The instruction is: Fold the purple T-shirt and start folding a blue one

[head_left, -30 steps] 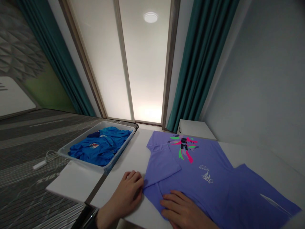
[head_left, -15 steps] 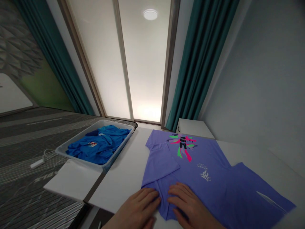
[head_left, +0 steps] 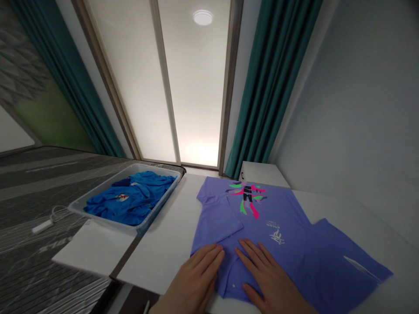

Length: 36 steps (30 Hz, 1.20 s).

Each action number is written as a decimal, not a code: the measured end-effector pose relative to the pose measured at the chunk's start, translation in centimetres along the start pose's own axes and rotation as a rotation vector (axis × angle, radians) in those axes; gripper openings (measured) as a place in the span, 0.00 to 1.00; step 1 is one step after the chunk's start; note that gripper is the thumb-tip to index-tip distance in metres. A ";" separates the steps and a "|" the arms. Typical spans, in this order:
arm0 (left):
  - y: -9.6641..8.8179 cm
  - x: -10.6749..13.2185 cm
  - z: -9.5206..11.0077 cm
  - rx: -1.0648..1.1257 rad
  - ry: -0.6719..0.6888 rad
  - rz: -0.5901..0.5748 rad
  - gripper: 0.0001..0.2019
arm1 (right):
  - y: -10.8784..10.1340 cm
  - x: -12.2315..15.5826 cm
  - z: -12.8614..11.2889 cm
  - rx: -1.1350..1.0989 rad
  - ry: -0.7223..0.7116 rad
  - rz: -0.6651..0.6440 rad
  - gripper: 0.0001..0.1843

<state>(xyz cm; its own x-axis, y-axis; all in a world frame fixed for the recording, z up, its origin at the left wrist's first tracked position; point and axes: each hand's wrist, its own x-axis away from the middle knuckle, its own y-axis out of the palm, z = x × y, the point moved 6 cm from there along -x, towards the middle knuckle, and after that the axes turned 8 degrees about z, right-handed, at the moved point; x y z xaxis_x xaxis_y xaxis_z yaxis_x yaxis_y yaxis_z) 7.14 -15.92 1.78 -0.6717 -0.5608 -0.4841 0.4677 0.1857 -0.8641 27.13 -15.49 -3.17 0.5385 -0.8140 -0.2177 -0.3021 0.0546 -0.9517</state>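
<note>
A purple T-shirt [head_left: 291,231] lies spread on the white table [head_left: 163,244], its left part folded inward with the sleeve lying across the body. It bears a pink, green and black print and a small white logo. On the folded edge rests my left hand [head_left: 199,274], fingers stretched and held together, pressing the cloth. To its right my right hand [head_left: 266,274] lies flat on the shirt with fingers spread. Neither hand grips the fabric. The far right sleeve lies stretched out and carries a white stripe.
A translucent plastic tub [head_left: 140,229] holding crumpled blue shirts [head_left: 131,198] stands at the left on the table's edge. Beyond the table are a white cabinet [head_left: 265,174] and a green curtain [head_left: 262,109]. A white power strip [head_left: 42,226] lies at the far left.
My right hand has slid slightly forward and flattened, its fingers spreading on the shirt. My left hand has moved a little forward along the fold. The view has shifted slightly.
</note>
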 end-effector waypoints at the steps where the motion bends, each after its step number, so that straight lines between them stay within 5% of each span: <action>1: 0.8 -0.5 0.0 -0.009 -0.011 -0.009 0.29 | 0.0 0.0 0.0 0.004 -0.003 0.003 0.36; 8: 3.9 -0.7 -0.8 -0.025 -0.065 -0.165 0.37 | 0.3 -0.2 0.1 -0.011 -0.008 -0.009 0.37; 12: 3.4 0.2 -0.8 0.007 -0.034 -0.223 0.38 | -0.4 -0.4 0.1 -0.091 0.043 -0.086 0.37; 15: 1.8 -0.5 -1.7 0.029 -0.064 -0.152 0.34 | -1.8 -1.0 0.2 -0.180 0.090 -0.117 0.34; 21: -2.2 -3.5 -10.4 0.078 -0.378 0.172 0.16 | -4.5 -5.0 2.8 -0.229 0.272 0.070 0.20; 26: -1.6 -6.2 -17.2 0.104 -0.500 0.234 0.14 | -4.1 -8.9 5.4 -0.006 0.439 0.068 0.16; 31: 1.3 -8.8 -19.8 0.135 -0.560 0.105 0.14 | -3.1 -10.4 5.6 0.233 0.499 0.037 0.15; 36: 3.1 -9.0 -20.2 0.107 -0.657 0.087 0.15 | -1.8 -10.2 4.8 0.296 0.430 0.121 0.16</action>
<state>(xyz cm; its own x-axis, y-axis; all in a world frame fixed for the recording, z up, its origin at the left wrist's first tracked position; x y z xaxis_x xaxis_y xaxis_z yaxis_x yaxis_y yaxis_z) 3.04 6.02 0.65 -0.1553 -0.9284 -0.3376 0.5816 0.1904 -0.7909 25.96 -4.47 -0.31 0.1235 -0.9520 -0.2801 -0.0739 0.2727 -0.9593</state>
